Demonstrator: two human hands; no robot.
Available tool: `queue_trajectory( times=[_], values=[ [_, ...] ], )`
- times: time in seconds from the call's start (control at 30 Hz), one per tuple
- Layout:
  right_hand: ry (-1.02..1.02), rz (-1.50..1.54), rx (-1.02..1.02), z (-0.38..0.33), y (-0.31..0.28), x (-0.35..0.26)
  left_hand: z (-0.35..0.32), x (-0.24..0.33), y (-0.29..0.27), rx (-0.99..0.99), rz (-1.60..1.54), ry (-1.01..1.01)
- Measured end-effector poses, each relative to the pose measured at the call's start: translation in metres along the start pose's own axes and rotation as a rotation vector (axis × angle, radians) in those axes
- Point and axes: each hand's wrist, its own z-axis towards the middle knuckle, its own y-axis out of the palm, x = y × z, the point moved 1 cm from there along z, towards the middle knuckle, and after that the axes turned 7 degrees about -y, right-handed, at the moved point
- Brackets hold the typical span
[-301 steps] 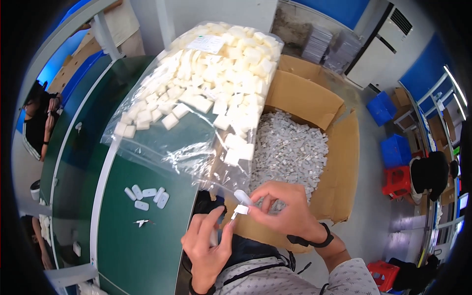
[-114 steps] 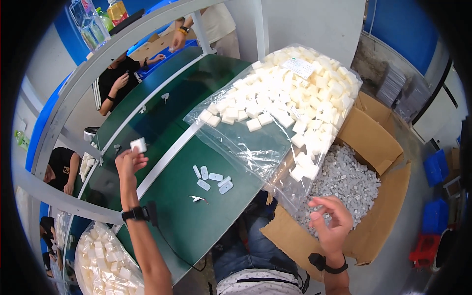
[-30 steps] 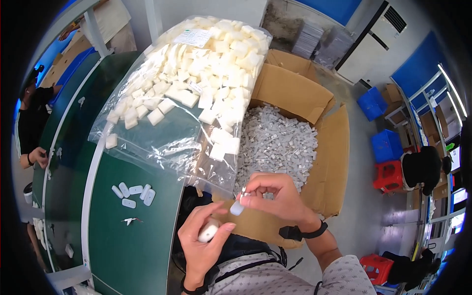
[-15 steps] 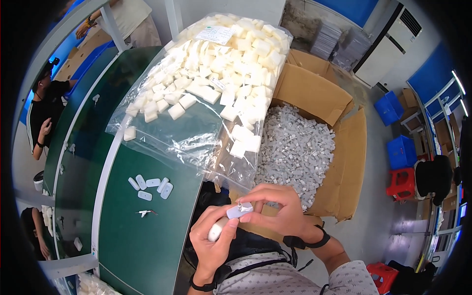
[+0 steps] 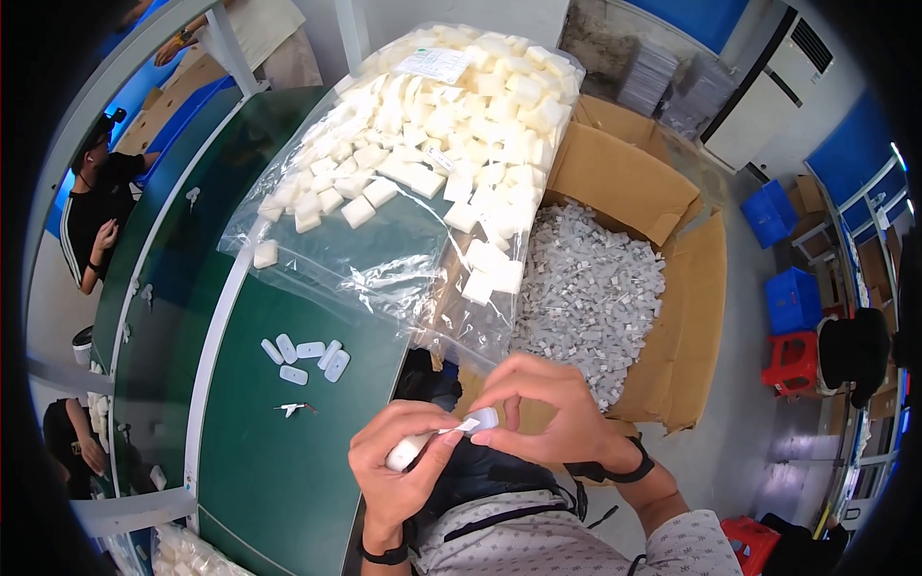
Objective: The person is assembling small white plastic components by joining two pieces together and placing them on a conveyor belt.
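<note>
In front of my body, both hands are close together, fingers closed. My right hand (image 5: pixel 543 413) grips a small pale blue-grey plastic casing (image 5: pixel 483 420) between thumb and fingertips. With thumb and forefinger, my left hand (image 5: pixel 399 466) pinches a small white part (image 5: pixel 464 426) that meets the casing's left end; whether it sits inside cannot be made out. A white rounded block (image 5: pixel 408 452) is also tucked in my left palm, partly covered by fingers. On the green table, several similar casings (image 5: pixel 309 349) lie in a loose group, with a small white piece with thin wires (image 5: pixel 294 409) nearer me.
A big clear bag of cream foam blocks (image 5: pixel 432 144) covers the table's far part. To its right stands an open cardboard box (image 5: pixel 687 326) full of small grey-white parts (image 5: pixel 586 298). Another person (image 5: pixel 101 202) is beyond the metal rail (image 5: pixel 197 422) at left.
My left hand has shifted slightly left, and the casing has turned in my right fingers. The small white part now shows between the two hands. The whole view has shifted slightly.
</note>
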Motion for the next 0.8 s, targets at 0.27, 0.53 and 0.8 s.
queue_trajectory(
  times=[0.27,0.53,0.8],
  values=[
    [-0.031,-0.101,-0.002,-0.003,0.002,-0.001,-0.004,0.004,0.006,0.117,0.238,0.105],
    [-0.211,-0.246,0.041,-0.006,0.008,-0.001,-0.008,-0.001,0.007,0.126,0.348,0.179],
    [-0.243,-0.221,0.106,-0.01,0.016,-0.006,-0.01,-0.018,0.004,0.113,0.062,0.045]
  ],
)
